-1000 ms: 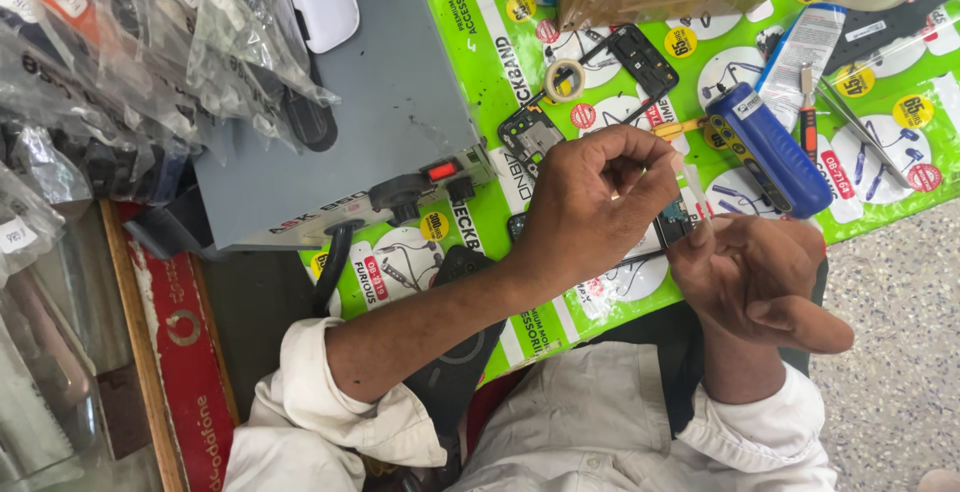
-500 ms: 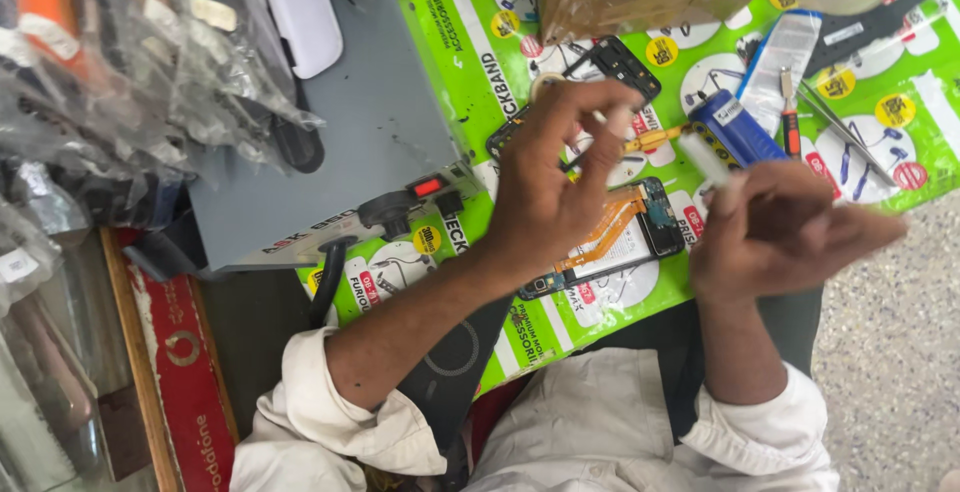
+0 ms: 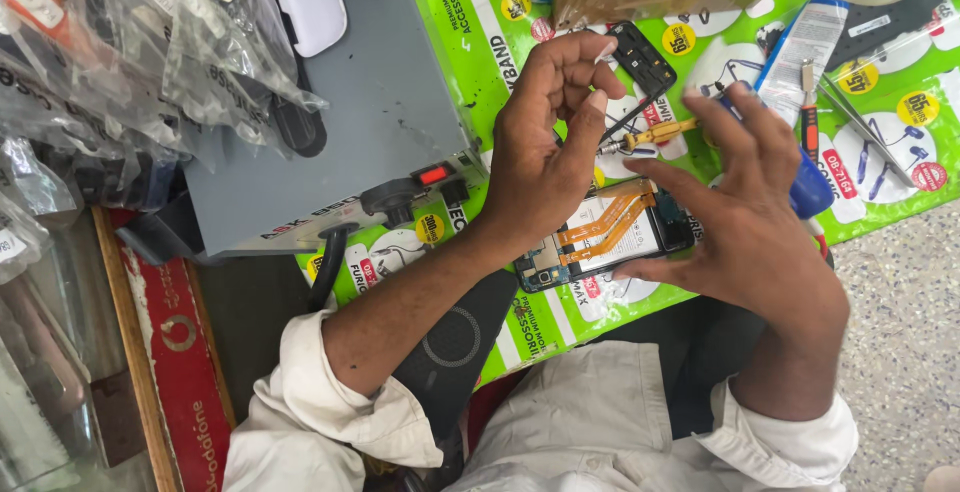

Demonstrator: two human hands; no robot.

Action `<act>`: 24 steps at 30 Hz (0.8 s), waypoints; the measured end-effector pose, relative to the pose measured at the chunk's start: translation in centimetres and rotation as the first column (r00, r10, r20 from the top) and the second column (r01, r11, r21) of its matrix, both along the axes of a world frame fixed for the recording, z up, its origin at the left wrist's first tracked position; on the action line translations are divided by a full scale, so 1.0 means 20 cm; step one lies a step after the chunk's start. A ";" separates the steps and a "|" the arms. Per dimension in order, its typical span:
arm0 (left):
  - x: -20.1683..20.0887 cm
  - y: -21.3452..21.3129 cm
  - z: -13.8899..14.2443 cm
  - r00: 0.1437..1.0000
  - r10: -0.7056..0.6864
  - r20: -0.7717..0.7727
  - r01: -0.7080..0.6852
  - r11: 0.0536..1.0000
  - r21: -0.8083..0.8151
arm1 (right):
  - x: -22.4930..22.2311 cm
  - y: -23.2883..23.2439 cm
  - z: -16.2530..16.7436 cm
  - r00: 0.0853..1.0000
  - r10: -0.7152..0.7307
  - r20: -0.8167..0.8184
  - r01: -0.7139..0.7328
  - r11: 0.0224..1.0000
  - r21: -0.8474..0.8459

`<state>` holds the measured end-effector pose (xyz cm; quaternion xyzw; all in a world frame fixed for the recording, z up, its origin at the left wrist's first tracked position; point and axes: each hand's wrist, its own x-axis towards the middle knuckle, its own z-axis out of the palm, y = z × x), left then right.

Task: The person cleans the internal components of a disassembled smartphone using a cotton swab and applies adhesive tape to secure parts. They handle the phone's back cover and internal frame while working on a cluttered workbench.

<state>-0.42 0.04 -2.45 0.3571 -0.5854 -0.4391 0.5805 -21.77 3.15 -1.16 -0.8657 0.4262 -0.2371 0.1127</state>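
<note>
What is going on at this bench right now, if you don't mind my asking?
A person in a white shirt is working on an opened phone with orange ribbon cables showing. The right hand steadies it from the side, fingers spread. The left hand hovers over it, fingertips pinched. It lies on a green mat beside a grey box; a yellow-handled screwdriver lies nearby.

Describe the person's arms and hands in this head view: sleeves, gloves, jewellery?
Both hands bare: left hand, right hand. No gloves, rings or watch visible. Both arms wear off-white long shirt sleeves, the left sleeve rolled up near the elbow, the right sleeve lower on the forearm.
</note>
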 end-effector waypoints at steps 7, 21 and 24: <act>0.01 0.00 0.00 1.000 -0.011 0.004 0.011 1.000 -0.023 | 0.04 -0.01 -0.01 0.995 0.048 -0.089 -0.041 0.996 0.074; 0.03 -0.02 0.00 0.993 0.025 0.119 -0.018 0.998 -0.057 | 0.02 -0.01 -0.03 0.990 0.086 0.114 -0.096 0.992 0.083; 0.04 -0.02 0.00 0.992 0.031 0.123 -0.024 0.998 -0.053 | 0.02 0.00 -0.03 0.986 0.082 0.145 -0.101 0.986 0.130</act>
